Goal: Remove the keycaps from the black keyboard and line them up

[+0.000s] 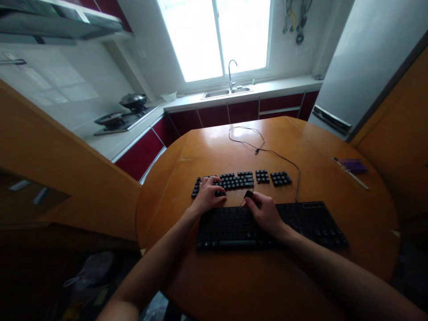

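On the wooden table lies a black keyboard (224,225), most of its key places bare, with a long space bar (240,243) and some other keys along its front edge. Beyond it, loose black keycaps (237,180) are laid out in groups like a keyboard layout. My left hand (210,195) rests over the left part of these keycaps, fingers bent and apart, near a single keycap (219,193). Above the keyboard's back edge, my right hand (265,213) pinches a small black keycap (248,194) between thumb and fingers. Thin pale wire-like lines show beside it, too fine to make out.
The keyboard's cable (287,158) runs back and loops on the table (200,147), its plug (257,151) in the middle. A thin stick with a blurred purple item (356,166) lies at the right. Behind are a sink (217,93), a stove and a fridge (354,67).
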Motion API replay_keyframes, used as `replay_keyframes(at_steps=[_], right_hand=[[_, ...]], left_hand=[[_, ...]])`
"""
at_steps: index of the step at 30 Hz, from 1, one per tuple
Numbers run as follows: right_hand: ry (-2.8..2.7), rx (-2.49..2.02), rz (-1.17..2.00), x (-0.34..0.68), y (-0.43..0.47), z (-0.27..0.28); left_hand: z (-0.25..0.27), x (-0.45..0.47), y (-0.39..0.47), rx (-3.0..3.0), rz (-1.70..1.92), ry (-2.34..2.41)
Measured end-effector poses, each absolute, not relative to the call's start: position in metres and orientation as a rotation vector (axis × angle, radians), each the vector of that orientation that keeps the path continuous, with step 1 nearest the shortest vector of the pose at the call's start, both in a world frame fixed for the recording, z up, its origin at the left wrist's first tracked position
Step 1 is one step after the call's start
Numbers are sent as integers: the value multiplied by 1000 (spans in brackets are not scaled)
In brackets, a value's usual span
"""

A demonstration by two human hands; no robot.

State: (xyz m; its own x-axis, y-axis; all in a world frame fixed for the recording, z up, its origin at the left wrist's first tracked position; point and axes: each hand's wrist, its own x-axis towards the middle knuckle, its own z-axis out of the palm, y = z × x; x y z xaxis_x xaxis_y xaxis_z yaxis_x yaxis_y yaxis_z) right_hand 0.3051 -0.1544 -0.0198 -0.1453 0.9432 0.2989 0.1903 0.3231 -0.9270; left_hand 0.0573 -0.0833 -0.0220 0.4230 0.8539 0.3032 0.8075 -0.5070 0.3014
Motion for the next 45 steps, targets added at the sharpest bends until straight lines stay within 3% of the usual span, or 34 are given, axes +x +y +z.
replay_keyframes(at_steps=[24,29,36,45], right_hand=[[-1601,-1061,1007,314,-150,-9],[-1877,-1001,913,332,-139,1],[-2311,-711,1142,344,-141,13],[-2498,-580,1096,340,-156,22]], left_hand=[[-30,60,-79,2444,733,1643],[-28,60,-80,2437,738,1632],[-17,65,-87,2483,846,1455],[-15,68,-90,2469,920,1384]])
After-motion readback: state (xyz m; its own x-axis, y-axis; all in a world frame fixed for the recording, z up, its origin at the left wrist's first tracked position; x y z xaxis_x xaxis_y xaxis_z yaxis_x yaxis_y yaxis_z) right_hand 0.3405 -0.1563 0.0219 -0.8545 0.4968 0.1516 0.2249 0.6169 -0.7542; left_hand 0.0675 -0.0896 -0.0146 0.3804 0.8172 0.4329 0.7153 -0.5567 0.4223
